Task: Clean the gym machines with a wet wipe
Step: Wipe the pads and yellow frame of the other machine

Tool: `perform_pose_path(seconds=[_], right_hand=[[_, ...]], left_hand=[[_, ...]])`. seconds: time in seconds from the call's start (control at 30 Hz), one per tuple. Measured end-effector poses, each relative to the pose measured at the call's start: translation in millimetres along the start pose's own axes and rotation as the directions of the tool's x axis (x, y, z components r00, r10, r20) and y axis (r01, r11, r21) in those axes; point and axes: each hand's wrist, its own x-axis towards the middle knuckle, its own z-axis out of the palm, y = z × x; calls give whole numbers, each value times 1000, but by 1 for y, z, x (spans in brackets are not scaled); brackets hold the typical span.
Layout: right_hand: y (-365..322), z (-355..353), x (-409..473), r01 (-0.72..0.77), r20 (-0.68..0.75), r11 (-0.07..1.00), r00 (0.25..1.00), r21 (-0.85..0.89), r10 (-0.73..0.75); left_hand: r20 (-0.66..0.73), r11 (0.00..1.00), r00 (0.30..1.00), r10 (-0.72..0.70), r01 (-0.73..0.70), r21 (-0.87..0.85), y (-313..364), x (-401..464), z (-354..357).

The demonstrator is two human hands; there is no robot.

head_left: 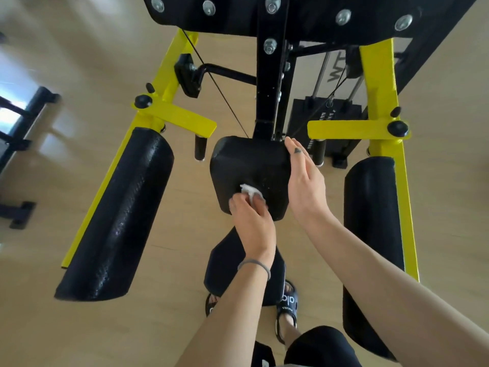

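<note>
Nearest the camera, the person's two bare forearms are reaching forward over a black padded seat [225,263] and sandalled feet on the pale wooden floor [164,207]. The left hand [252,221], wearing a grey hair tie at the wrist, is pinching a crumpled white wet wipe [250,191] under its fingertips, its grip closed on the wipe and pressing it against the near lower part of the square black vinyl chest pad [248,162], probably so the damp cloth is dragging firmly across the surface. The right hand [304,181] is lying flat and open along the pad's right edge, holding nothing, seemingly steadying the pad against the wiping pressure. On either side, long black padded arm rollers [116,215] are hanging on the yellow steel frame [381,102], looking untouched. Beyond them, the black weight stack [325,112] is standing behind the central post
</note>
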Motion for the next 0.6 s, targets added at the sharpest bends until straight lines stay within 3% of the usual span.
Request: perform_pose_path(seconds=[0.07,0.23,0.37,0.43,0.5,0.6], right_hand=[[0,-2,0,0,21,1000,1000,-4,0],[-9,-16,4,-61,74,997,995,-39,64],[-9,-20,4,-61,89,998,994,-35,64],[-5,-19,4,-43,103,999,994,-15,44],[-2,-19,5,-39,123,999,992,19,36],[0,-23,7,-20,155,1000,988,7,19]], left_hand=[[101,985,986,-135,145,-94,5,-8,8],[-14,980,985,175,-175,-97,65,-15,7],[-124,963,962,242,-254,-91,63,-15,12],[-108,981,981,160,-170,-97,41,-21,20],[-20,994,999,-30,28,-106,17,-27,27],[135,917,938,-319,342,-206,1,-29,32]])
